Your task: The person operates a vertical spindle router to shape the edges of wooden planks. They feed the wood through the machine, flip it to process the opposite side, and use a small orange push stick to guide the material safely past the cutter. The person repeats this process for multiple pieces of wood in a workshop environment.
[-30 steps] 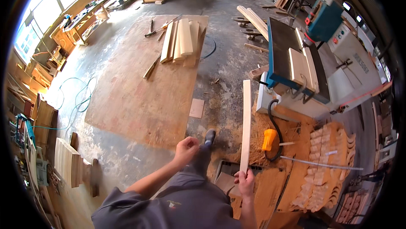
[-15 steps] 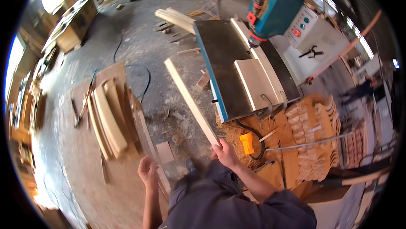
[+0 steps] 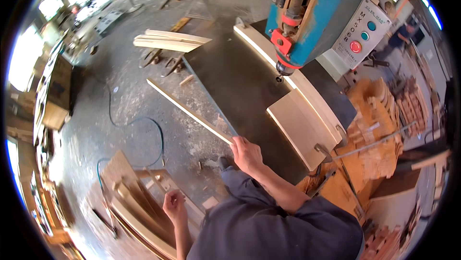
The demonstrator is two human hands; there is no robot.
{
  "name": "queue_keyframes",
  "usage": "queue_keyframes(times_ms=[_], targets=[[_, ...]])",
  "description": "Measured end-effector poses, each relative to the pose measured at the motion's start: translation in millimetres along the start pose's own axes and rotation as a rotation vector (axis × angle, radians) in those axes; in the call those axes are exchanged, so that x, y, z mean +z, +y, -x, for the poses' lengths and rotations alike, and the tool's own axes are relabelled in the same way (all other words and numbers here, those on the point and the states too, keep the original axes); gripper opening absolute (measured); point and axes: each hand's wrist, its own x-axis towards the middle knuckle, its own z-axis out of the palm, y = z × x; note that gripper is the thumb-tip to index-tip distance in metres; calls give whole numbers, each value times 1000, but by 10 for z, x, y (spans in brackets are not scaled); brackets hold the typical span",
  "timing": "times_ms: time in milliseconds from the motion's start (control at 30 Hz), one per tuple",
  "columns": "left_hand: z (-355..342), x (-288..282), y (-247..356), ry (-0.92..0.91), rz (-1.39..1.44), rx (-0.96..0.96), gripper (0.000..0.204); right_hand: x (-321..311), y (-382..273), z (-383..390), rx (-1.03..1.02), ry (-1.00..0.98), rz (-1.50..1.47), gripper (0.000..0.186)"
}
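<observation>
My right hand grips the near end of a long, pale wooden strip, which angles away to the upper left alongside the edge of the machine's dark table. My left hand hangs lower, fingers loosely curled with nothing visible in them, near some stacked boards on the floor. A blue machine head with a chuck stands over the table. Beneath it lie a long wooden fence and a flat wooden block, with a metal clamp at the block's near end.
More pale boards rest beyond the table's far left corner. A hose snakes across the floor, and hand tools lie at lower left. Cut wood pieces are piled at right, where another person is in the background. Benches line the left.
I have turned rightward and moved closer to the drilling machine, whose table now fills the centre. The strip in my right hand has swung further toward horizontal, pointing up-left.
</observation>
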Motion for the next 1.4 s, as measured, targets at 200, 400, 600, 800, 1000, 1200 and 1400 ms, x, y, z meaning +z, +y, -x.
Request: queue_keyframes(times_ms=[200,400,600,800,1000,1200,1400], targets=[[-1566,356,552,-156,-176,122,13,351,246,-1297,82,120,138,16],[-2985,667,447,-286,-130,3,22,715,715,-2030,157,188,408,16],[-4665,1210,742,-562,-307,397,20,688,431,-2468,333,297,535,14],[-5662,2122,1148,-958,-307,816,25,1074,438,-2426,567,316,666,11],[-5956,3133,1452,-1217,-415,1459,52,1284,135,-2826,620,369,723,13],[-6375,3942,1134,-1587,-540,1556,49,1548,73,-3026,622,477,665,19],[-6450,4167,1406,-1709,-478,1467,46,1485,-465,-3359,638,895,646,40]])
